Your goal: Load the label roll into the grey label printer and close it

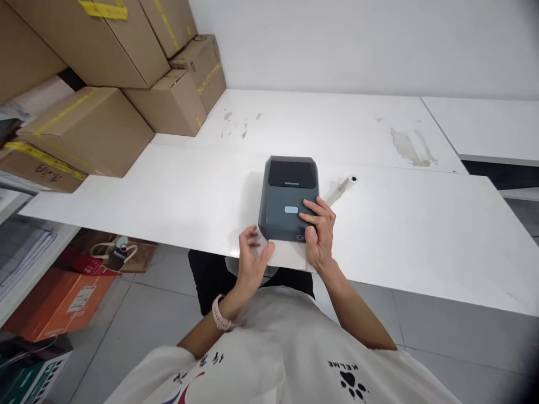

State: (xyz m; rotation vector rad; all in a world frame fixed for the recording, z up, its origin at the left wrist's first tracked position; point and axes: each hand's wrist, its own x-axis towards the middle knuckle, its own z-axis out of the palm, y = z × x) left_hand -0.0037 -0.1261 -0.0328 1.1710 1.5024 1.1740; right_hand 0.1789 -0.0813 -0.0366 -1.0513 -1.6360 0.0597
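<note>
A dark grey label printer [290, 193] with a glossy black window and a light oblong button stands on the white table near its front edge. A white strip of label paper [288, 255] lies at the printer's front, towards me. My left hand [252, 258] is at the printer's front left corner, its thumb at the strip's left edge and its fingers apart from the thumb. My right hand [320, 233] grips the printer's front right corner, with fingers on the top and the thumb by the front edge. Behind it lies a slim white rod-like thing [343, 189] with a dark round end.
Cardboard boxes [96, 129] with yellow tape are stacked on the table's left end. The white table [400, 235] has worn patches towards the back wall. An orange box [59, 303] and a paper bag [141, 255] are low on the left.
</note>
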